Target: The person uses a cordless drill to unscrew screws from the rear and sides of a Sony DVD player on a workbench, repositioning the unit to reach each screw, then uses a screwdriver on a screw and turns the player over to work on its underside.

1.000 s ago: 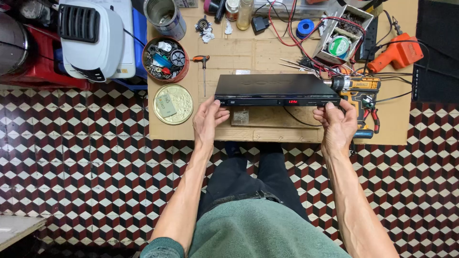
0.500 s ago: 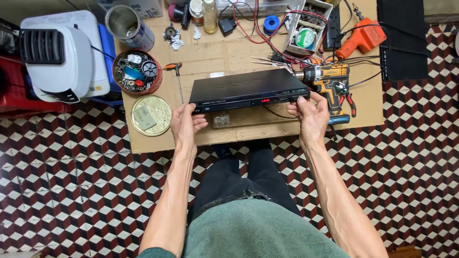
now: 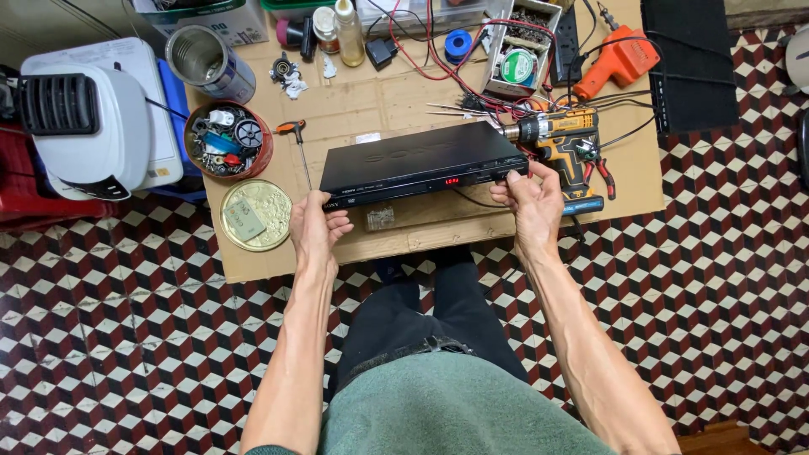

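A flat black disc player (image 3: 413,160) with a small red lit display lies on a low cardboard-topped table (image 3: 396,101). My left hand (image 3: 316,227) grips the player's front left corner. Around its front right corner closes my right hand (image 3: 531,198). Both hands hold the player slightly raised and tilted over the table's near edge. Just behind my right hand lies an orange and black cordless drill (image 3: 560,139).
A round gold tin lid (image 3: 255,215) and a red bowl of small parts (image 3: 227,139) sit left of the player, with a screwdriver (image 3: 299,147) between. A metal can (image 3: 209,63), bottles, red wires (image 3: 447,67) and a white appliance (image 3: 93,126) crowd the back and left. The floor is checkered tile.
The view has shifted, so the table now sits tilted in frame. Both hands stay clamped on the player's front corners; the player appears turned slightly, right end farther from me.
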